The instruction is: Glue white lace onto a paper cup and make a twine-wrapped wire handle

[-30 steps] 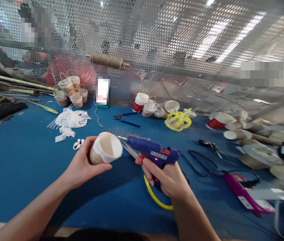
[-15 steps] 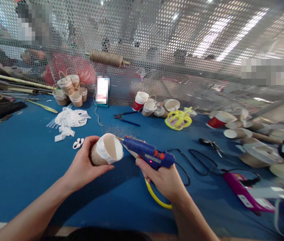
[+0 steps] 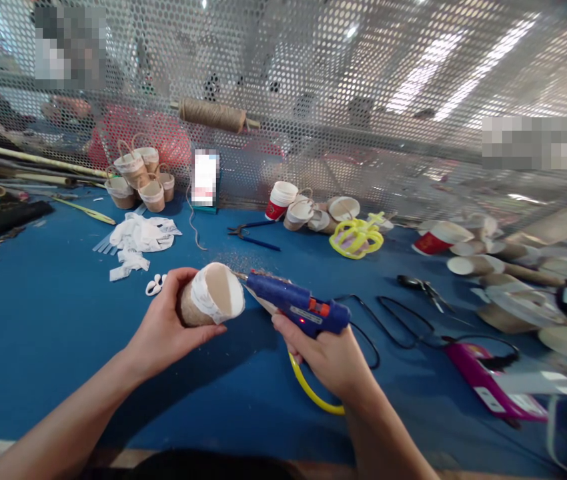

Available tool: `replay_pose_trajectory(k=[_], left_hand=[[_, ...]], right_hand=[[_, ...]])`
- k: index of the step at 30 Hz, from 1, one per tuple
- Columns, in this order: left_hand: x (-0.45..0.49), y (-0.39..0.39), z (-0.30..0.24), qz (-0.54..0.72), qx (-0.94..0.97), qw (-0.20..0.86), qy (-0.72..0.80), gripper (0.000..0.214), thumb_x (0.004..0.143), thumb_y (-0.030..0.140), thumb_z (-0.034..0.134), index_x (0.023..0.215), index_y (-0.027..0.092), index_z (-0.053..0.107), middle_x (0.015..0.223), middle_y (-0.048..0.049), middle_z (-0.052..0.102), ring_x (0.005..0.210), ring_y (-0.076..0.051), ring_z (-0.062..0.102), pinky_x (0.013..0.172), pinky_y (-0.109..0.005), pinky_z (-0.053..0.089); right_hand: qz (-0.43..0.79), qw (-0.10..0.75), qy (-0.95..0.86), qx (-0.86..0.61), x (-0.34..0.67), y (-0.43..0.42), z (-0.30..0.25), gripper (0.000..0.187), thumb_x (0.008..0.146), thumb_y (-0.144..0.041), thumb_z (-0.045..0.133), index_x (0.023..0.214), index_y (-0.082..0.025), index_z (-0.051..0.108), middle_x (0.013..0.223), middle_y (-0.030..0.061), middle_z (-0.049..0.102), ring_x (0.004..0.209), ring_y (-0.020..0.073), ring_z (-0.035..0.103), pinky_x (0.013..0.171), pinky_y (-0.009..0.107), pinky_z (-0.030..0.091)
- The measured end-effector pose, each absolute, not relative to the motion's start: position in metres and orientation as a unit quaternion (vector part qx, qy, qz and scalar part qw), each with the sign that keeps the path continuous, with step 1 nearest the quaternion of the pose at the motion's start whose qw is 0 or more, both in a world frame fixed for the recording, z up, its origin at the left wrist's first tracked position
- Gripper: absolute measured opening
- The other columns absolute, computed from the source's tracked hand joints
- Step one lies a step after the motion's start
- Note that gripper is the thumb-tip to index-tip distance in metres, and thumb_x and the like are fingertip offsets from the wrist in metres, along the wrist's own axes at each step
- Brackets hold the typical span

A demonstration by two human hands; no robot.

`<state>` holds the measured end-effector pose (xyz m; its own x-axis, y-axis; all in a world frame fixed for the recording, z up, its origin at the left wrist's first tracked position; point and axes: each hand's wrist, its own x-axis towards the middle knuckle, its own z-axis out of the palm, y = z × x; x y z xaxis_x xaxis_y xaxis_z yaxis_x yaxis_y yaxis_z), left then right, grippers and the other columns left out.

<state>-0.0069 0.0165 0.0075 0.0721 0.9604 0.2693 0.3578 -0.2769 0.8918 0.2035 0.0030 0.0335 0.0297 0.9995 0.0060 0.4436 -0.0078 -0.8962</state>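
Note:
My left hand [image 3: 163,330] is closed around a twine-wrapped paper cup [image 3: 209,295] with a white lace band at its rim, held on its side with the mouth facing right. My right hand [image 3: 331,357] grips a blue hot glue gun [image 3: 296,309] with a lit red light. Its metal nozzle touches the cup's rim at the upper right. A yellow loop [image 3: 308,393] and a black cord [image 3: 373,320] lie under the gun on the blue table [image 3: 38,333].
Finished small baskets [image 3: 138,180], white lace scraps [image 3: 138,240] and pliers [image 3: 251,233] lie behind. A yellow crown [image 3: 356,238], cups [image 3: 308,210], scissors [image 3: 421,290] and a pink glue gun [image 3: 488,383] sit right. A perforated metal screen [image 3: 313,100] bears a twine spool [image 3: 213,115]; another person sits beyond.
The glue gun has moved left and tipped down until its nozzle met the cup's rim; since half a second ago both hands have barely shifted.

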Motion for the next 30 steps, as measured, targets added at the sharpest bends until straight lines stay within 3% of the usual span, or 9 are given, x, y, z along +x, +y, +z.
replay_pose_trajectory(k=[30], left_hand=[[-0.0101,0.0185,0.0071,0.473,0.641,0.284,0.534,0.058,0.059,0.032,0.073,0.104,0.023,0.04,0.099,-0.002,0.053,0.089,-0.018,0.056,0.075,-0.032,0.047]], right_hand=[[0.344,0.385,-0.613,-0.599,0.2056,0.0021,0.0331,0.03,0.068,-0.042,0.062,0.05,-0.021,0.05,0.033,-0.005,0.042,0.03,0.0086,0.038,0.033,0.023,0.036]])
